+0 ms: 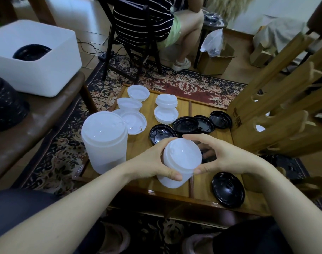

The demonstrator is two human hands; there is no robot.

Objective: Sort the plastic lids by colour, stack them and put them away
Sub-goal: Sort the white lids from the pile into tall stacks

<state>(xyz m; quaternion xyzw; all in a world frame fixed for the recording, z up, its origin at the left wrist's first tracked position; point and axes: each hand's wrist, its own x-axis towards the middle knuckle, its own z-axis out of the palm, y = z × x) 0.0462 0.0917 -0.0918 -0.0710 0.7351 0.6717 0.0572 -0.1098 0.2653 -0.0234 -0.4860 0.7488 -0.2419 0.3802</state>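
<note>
In the head view, both hands meet over the low wooden table [207, 195] around a short stack of white lids [180, 160]. The left hand [152, 162] curls round the stack's left side, thumb across the lower front, while the right hand [228, 158] closes on its right side, thumb at the lower rim and fingers arched over the top. Just left of the left hand stands a taller stack of white lids [104, 142], upright on the table's corner. Beyond the hands, loose white lids [136, 114] lie scattered, some overlapping, with a small pile of white lids [166, 109] further right. A row of black lids [191, 125] lies just past the fingertips, the nearest partly hidden behind the held stack. A single black lid [228, 189] rests below the right wrist, near the table's front edge. Far to the left of the hands, a white bin [52, 57] sits on a brown bench [46, 114], with what appears to be a dark lid stack inside, though the opening is too shadowed to be sure. A wooden rack [277, 110] stands right of the right hand.
</note>
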